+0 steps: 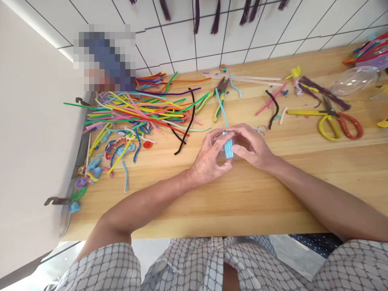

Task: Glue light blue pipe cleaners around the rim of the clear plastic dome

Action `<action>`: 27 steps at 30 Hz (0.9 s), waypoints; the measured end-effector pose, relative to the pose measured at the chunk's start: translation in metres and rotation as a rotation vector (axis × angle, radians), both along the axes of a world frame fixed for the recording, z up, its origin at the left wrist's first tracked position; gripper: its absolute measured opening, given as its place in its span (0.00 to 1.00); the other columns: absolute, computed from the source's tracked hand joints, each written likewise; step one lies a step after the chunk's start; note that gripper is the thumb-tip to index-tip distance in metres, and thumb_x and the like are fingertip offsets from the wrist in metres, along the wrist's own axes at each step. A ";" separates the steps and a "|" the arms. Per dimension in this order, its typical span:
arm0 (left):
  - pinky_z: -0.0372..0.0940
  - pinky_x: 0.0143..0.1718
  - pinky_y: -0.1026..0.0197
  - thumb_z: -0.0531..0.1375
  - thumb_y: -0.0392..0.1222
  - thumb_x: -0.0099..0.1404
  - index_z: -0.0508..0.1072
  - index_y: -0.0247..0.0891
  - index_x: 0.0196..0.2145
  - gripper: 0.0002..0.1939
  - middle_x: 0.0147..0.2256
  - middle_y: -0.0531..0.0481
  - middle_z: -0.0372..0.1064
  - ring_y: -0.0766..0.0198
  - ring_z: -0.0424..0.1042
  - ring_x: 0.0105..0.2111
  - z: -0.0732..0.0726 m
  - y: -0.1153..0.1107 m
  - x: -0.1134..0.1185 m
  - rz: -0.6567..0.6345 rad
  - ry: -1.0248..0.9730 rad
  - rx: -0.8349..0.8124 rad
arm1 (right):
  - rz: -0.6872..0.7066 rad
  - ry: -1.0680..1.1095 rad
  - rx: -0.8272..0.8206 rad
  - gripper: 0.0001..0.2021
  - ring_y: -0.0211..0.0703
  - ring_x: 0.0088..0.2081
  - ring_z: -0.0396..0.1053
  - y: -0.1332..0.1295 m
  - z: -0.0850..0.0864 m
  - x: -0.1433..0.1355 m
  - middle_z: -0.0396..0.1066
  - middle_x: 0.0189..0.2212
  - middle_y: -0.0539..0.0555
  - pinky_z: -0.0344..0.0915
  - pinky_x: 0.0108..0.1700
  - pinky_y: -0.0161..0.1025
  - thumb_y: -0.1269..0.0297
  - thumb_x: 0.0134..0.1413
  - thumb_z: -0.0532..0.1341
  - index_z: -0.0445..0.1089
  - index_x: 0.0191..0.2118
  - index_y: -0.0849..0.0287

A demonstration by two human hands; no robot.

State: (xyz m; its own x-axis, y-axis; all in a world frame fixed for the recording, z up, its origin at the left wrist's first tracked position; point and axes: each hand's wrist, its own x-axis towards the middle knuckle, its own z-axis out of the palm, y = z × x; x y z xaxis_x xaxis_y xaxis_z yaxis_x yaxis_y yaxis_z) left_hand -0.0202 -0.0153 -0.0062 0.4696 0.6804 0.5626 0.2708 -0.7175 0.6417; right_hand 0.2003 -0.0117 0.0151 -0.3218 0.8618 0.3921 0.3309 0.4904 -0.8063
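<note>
Light-blue pipe cleaner [228, 148] lies in side-by-side strands between my hands, over what looks like a small clear piece, mostly hidden. One loose end sticks up and away past my fingertips. My left hand [207, 157] is closed around the bundle from the left, thumb at its lower end and fingers across its top. From the right, my right hand [254, 146] pinches at the upper end, its thumb against the strands. Just beyond lie pliers [220, 97] with yellow-green handles. Small scissors [260, 129] are partly hidden behind my right hand.
Many coloured pipe cleaners [142, 109] are heaped at the left, with twisted scraps [93, 169] nearer. Black pipe cleaners [189, 125] lie beside the heap. On the right are large scissors [333, 115] and a clear plastic bottle-like thing [354, 81]. A white grid wall [182, 44] stands behind.
</note>
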 end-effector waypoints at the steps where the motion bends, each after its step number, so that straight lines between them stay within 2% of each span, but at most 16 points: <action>1: 0.68 0.72 0.35 0.65 0.37 0.69 0.58 0.50 0.75 0.41 0.68 0.37 0.60 0.46 0.65 0.71 0.000 0.001 0.000 -0.003 0.004 0.004 | 0.001 0.008 -0.005 0.21 0.54 0.49 0.78 0.000 0.000 0.000 0.78 0.53 0.58 0.78 0.48 0.50 0.44 0.71 0.66 0.76 0.62 0.46; 10: 0.68 0.71 0.34 0.67 0.37 0.67 0.59 0.48 0.76 0.42 0.68 0.36 0.62 0.45 0.65 0.70 -0.006 0.008 -0.003 -0.024 -0.015 0.053 | -0.003 0.047 -0.016 0.21 0.53 0.50 0.78 0.003 -0.001 -0.003 0.77 0.50 0.57 0.78 0.49 0.50 0.41 0.70 0.66 0.77 0.57 0.49; 15: 0.68 0.71 0.35 0.69 0.45 0.70 0.60 0.47 0.76 0.41 0.67 0.36 0.64 0.43 0.66 0.70 -0.009 0.011 -0.005 -0.026 -0.011 0.065 | -0.009 0.045 -0.018 0.24 0.53 0.50 0.77 0.005 -0.002 -0.004 0.78 0.48 0.56 0.78 0.49 0.49 0.36 0.69 0.65 0.76 0.55 0.50; 19: 0.70 0.70 0.35 0.68 0.51 0.73 0.61 0.46 0.76 0.39 0.66 0.36 0.66 0.43 0.68 0.68 -0.006 0.013 -0.007 -0.012 0.018 0.099 | -0.013 0.065 -0.001 0.24 0.52 0.48 0.77 0.007 -0.005 -0.005 0.78 0.47 0.56 0.77 0.49 0.49 0.35 0.68 0.65 0.76 0.54 0.50; 27: 0.67 0.73 0.34 0.68 0.54 0.74 0.55 0.45 0.78 0.43 0.67 0.34 0.65 0.43 0.66 0.70 0.002 0.013 -0.009 -0.048 0.086 0.106 | -0.016 0.063 0.020 0.24 0.53 0.46 0.76 0.009 -0.004 -0.006 0.78 0.45 0.55 0.75 0.51 0.51 0.35 0.67 0.66 0.77 0.52 0.51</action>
State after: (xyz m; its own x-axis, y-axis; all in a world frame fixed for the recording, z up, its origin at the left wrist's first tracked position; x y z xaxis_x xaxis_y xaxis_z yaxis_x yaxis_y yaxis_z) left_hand -0.0289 -0.0027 -0.0041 0.5500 0.5946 0.5864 0.2850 -0.7937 0.5374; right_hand 0.1942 -0.0031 0.0110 -0.2828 0.8581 0.4287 0.2878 0.5022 -0.8154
